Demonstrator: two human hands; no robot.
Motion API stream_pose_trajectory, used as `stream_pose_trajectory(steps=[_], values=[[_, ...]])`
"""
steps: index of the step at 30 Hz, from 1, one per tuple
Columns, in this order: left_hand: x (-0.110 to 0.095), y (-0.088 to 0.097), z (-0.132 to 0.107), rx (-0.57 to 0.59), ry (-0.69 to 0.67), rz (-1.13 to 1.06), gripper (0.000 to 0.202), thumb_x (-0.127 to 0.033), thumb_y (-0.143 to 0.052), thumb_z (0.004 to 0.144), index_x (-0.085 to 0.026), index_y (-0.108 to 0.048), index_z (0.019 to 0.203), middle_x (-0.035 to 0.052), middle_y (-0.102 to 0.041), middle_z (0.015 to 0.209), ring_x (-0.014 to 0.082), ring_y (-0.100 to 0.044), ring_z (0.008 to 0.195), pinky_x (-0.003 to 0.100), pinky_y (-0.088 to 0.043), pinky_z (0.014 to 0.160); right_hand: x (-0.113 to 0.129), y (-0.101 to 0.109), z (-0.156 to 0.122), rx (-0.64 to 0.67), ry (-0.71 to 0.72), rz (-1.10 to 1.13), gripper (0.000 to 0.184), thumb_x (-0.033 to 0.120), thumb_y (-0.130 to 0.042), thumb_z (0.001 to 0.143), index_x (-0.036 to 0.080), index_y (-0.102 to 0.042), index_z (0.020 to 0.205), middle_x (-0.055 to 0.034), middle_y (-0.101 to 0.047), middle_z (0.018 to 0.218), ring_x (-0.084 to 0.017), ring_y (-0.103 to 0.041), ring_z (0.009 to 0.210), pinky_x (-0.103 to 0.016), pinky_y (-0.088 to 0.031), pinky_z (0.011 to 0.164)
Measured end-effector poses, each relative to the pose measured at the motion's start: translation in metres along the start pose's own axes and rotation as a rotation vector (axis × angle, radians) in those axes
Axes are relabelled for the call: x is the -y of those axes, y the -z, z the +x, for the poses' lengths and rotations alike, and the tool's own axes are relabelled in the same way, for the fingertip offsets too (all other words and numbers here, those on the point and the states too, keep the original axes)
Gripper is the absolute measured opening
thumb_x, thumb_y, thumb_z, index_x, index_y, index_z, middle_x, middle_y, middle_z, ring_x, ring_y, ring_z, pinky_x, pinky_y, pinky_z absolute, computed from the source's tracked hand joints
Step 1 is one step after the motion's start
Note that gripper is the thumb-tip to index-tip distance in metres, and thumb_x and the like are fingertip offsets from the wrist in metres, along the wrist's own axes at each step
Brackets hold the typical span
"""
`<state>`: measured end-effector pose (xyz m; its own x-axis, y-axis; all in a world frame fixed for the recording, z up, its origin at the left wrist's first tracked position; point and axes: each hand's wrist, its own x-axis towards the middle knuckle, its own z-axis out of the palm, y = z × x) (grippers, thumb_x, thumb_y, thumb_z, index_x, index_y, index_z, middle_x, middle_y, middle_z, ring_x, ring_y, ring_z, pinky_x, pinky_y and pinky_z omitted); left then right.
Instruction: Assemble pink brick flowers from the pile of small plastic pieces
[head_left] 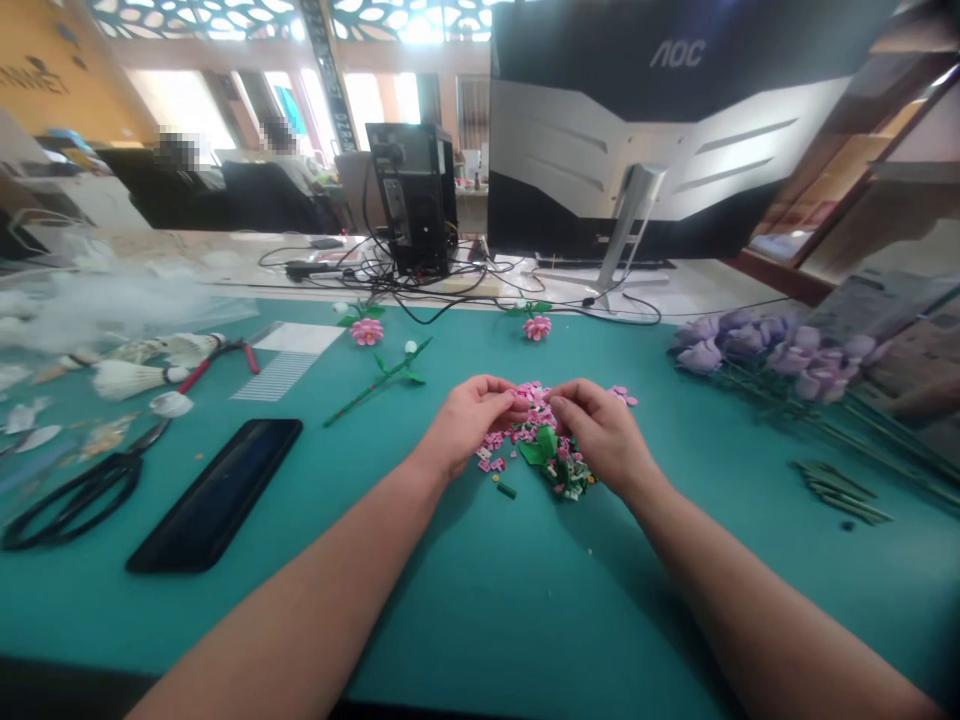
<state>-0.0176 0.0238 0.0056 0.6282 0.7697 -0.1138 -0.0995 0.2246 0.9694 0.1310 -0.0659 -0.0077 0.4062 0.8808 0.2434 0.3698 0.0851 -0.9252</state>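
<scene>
Green mat point(480, 610), left hand point(474, 425) and right hand point(606, 432) at pink pieces point(532, 397), each pinched together, anything held indistinct

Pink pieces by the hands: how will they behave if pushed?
The pink pieces will probably scatter rather than move together, since they look loose. Each is likely light, being so small. Rolling seems less likely: several look flat.

Left hand point(474, 422) and right hand point(606, 432) curled over small pink pieces point(534, 398) on a green mat point(480, 620); a phone point(217, 495) lay near left.
</scene>
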Motion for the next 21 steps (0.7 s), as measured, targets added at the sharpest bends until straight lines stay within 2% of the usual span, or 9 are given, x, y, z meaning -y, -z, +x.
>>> stream_pose_trajectory(steps=[4, 8, 13, 21], values=[[0.003, -0.003, -0.003, -0.006, 0.003, 0.073, 0.015, -0.02, -0.068, 0.075, -0.011, -0.063, 0.087, 0.0057, -0.069, 0.078, 0.0113, -0.065, 0.068, 0.024, -0.05, 0.068, 0.007, -0.004, -0.003, -0.024, -0.072, 0.207, 0.023, 0.038, -0.071, 0.072, 0.018, -0.064, 0.081, -0.0003, -0.064, 0.066, -0.014, -0.062, 0.061, -0.027, -0.05, 0.058], [0.007, -0.005, -0.003, -0.03, -0.021, 0.088, 0.02, -0.024, -0.074, 0.07, -0.011, -0.068, 0.085, 0.0036, -0.068, 0.075, 0.0081, -0.058, 0.062, 0.022, -0.047, 0.063, 0.008, -0.007, -0.005, -0.025, -0.109, 0.286, 0.03, 0.04, -0.077, 0.065, 0.018, -0.064, 0.08, -0.0023, -0.067, 0.068, -0.016, -0.065, 0.063, -0.029, -0.053, 0.06], [0.009, -0.009, -0.003, -0.029, -0.01, 0.021, 0.018, -0.02, -0.073, 0.07, -0.01, -0.07, 0.084, 0.0059, -0.069, 0.076, 0.0098, -0.061, 0.065, 0.024, -0.049, 0.069, 0.008, -0.007, -0.006, -0.023, -0.047, 0.213, 0.027, 0.042, -0.075, 0.069, 0.018, -0.065, 0.079, -0.0034, -0.069, 0.07, -0.017, -0.065, 0.067, -0.03, -0.053, 0.064], [0.006, -0.014, -0.008, -0.023, -0.007, -0.023, 0.01, -0.012, -0.071, 0.071, -0.01, -0.069, 0.081, 0.004, -0.067, 0.068, 0.0087, -0.061, 0.061, 0.024, -0.051, 0.069, 0.006, -0.005, -0.007, -0.069, 0.013, 0.09, 0.023, 0.041, -0.072, 0.071, 0.019, -0.066, 0.077, -0.0036, -0.069, 0.074, -0.017, -0.062, 0.069, -0.03, -0.05, 0.063]])
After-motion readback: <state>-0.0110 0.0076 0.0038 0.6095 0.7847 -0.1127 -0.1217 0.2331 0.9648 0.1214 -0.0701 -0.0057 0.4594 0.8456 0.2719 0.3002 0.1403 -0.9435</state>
